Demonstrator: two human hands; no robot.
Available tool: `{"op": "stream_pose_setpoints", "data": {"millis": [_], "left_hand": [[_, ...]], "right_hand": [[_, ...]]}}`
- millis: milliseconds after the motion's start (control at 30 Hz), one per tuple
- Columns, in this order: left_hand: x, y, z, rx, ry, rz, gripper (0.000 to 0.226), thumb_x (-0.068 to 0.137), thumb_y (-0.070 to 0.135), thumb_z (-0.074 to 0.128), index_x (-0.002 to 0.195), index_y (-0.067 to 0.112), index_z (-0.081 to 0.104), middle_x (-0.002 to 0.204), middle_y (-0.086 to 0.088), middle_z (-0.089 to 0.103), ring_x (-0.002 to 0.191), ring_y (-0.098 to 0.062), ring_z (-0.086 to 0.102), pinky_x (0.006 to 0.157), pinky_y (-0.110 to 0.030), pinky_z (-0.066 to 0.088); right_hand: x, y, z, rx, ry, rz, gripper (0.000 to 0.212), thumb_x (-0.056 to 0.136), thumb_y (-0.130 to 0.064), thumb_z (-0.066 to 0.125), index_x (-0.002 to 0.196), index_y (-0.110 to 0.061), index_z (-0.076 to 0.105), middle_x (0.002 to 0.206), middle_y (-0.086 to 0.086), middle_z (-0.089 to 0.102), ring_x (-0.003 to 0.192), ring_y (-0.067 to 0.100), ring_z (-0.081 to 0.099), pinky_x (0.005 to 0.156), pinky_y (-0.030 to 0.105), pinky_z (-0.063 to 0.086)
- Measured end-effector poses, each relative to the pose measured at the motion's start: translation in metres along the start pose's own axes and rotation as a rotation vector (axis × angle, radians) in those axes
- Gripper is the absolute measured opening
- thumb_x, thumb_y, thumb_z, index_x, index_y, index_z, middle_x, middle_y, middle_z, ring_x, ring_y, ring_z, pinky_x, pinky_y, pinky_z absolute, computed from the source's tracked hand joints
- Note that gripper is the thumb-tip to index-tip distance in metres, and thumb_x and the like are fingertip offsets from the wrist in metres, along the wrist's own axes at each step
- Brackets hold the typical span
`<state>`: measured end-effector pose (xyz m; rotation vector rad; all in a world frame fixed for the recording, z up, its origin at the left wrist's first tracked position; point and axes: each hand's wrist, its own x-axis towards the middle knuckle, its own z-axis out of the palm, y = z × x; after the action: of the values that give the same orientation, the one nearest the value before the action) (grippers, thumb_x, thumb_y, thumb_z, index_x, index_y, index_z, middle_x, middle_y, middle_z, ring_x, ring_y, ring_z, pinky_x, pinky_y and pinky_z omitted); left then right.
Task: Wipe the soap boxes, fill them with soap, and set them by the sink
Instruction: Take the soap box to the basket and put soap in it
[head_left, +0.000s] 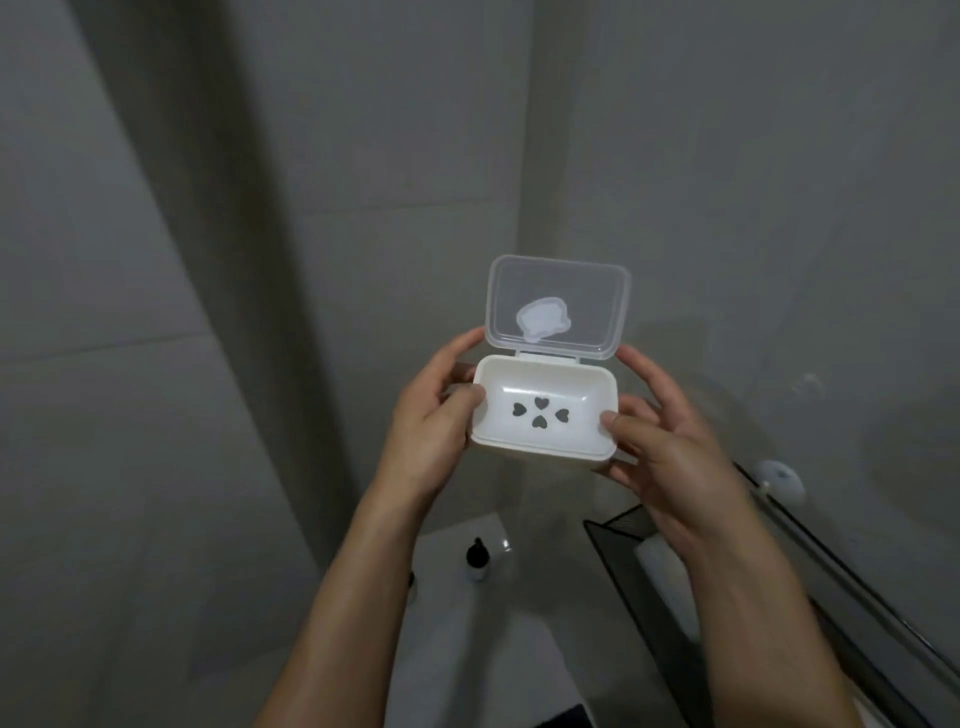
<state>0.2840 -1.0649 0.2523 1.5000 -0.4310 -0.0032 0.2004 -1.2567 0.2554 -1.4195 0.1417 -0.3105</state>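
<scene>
Left hand (431, 415) and right hand (670, 452) grip a white soap box (545, 415), its clear lid (558, 306) raised, bearing an unreadable pale sticker (543, 317).

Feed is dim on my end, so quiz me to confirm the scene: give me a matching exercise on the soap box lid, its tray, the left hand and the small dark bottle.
Column one:
1. lid
2. tray
3. left hand
4. small dark bottle

Column two:
A. stands low on the white surface below the arms
B. clear, hinged up and open
C. grips the box's left end, thumb on the rim
D. white, empty, four heart-shaped holes in its floor

Pairs: 1-B, 2-D, 3-C, 4-A
</scene>
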Motion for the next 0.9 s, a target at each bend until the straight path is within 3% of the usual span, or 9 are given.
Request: {"op": "stream_pose_setpoints", "data": {"millis": [200,333,467,567,733,900], "left_hand": [[-0.050,0.001,-0.080,0.073,0.257,0.001,0.058,0.072,0.012,0.050,0.126,0.030,0.062,0.091,-0.008,0.065,0.073,-0.013,0.056,0.062,-0.028,0.044],[-0.088,0.006,-0.137,0.117,0.396,0.028,0.057,0.073,0.009,0.047,0.122,0.033,0.062,0.083,0.009,0.071,0.070,-0.004,0.061,0.057,-0.015,0.045],[-0.134,0.016,-0.204,0.168,0.578,0.000,0.054,0.077,0.010,0.049,0.124,0.034,0.061,0.086,0.010,0.070,0.072,-0.003,0.062,0.060,-0.017,0.046],[-0.175,0.029,-0.255,0.209,0.712,-0.011,0.052,0.086,-0.001,0.050,0.129,0.028,0.061,0.087,0.010,0.070,0.076,-0.005,0.063,0.064,-0.018,0.048],[-0.243,0.049,-0.324,0.278,0.881,-0.024,0.055,0.075,0.017,0.047,0.125,0.034,0.061,0.097,0.002,0.072,0.087,-0.010,0.068,0.076,-0.023,0.054],[-0.315,0.060,-0.382,0.354,1.041,-0.059,0.053,0.076,0.018,0.048,0.120,0.044,0.061,0.097,0.013,0.073,0.086,-0.002,0.068,0.074,-0.021,0.056]], "right_hand": [[-0.007,0.015,0.083,-0.021,-0.204,0.021,0.067,0.091,0.010,0.052,0.133,-0.042,0.057,0.094,-0.001,0.072,0.083,0.015,0.069,0.076,0.043,0.052],[-0.016,0.027,0.146,-0.027,-0.347,0.028,0.067,0.091,0.009,0.052,0.131,-0.045,0.058,0.095,0.000,0.072,0.081,0.014,0.067,0.072,0.041,0.051],[-0.036,0.039,0.221,-0.017,-0.499,0.048,0.067,0.091,0.009,0.053,0.129,-0.046,0.059,0.100,0.003,0.072,0.082,0.013,0.070,0.068,0.036,0.054],[-0.059,0.046,0.282,-0.013,-0.614,0.067,0.067,0.091,0.009,0.054,0.134,-0.042,0.056,0.105,0.007,0.071,0.083,0.013,0.071,0.067,0.035,0.056],[-0.106,0.059,0.372,0.005,-0.761,0.075,0.067,0.090,0.011,0.053,0.136,-0.038,0.055,0.107,0.011,0.068,0.080,0.011,0.071,0.062,0.030,0.056],[-0.155,0.078,0.450,0.007,-0.902,0.096,0.068,0.089,0.012,0.053,0.136,-0.036,0.056,0.101,0.008,0.068,0.078,0.008,0.071,0.059,0.027,0.055]]}}
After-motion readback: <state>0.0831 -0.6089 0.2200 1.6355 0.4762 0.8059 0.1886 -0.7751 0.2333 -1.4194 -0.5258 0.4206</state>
